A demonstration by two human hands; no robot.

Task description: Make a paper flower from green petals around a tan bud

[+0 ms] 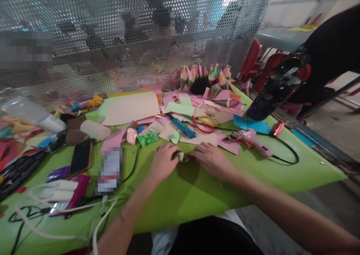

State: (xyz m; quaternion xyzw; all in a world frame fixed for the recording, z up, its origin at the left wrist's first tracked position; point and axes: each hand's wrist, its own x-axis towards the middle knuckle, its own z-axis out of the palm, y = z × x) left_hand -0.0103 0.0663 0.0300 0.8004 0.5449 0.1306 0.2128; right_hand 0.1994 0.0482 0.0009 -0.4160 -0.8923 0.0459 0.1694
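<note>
Sitting between the two hands, a small piece (180, 156) is at the near part of the worktop (174, 202), either resting on it or held just above it, which I cannot tell. The left hand (165, 157) has its fingers curled in around the piece's left end, and the right hand (210, 159) has its fingertips closed on the other end, so the hands stand narrow, with only the piece between them. It looks pale green toward the left and brown toward the right, rather crumpled or folded; its full shape is hidden by the fingers and a little blurred. A dark shadow falls on the green worktop just below it. Just beyond the hands lie a green wrapper (147, 138), a pale green scrap (174, 136) and a blue cutter (183, 128). A pink glue gun (253, 140) lies to the right, its black cord looping back, and a dark phone (80, 157) is well to the left. Farther back, paper cones (192, 77) with pink, peach and green swirled tops stand grouped near the metal mesh (112, 60)
</note>
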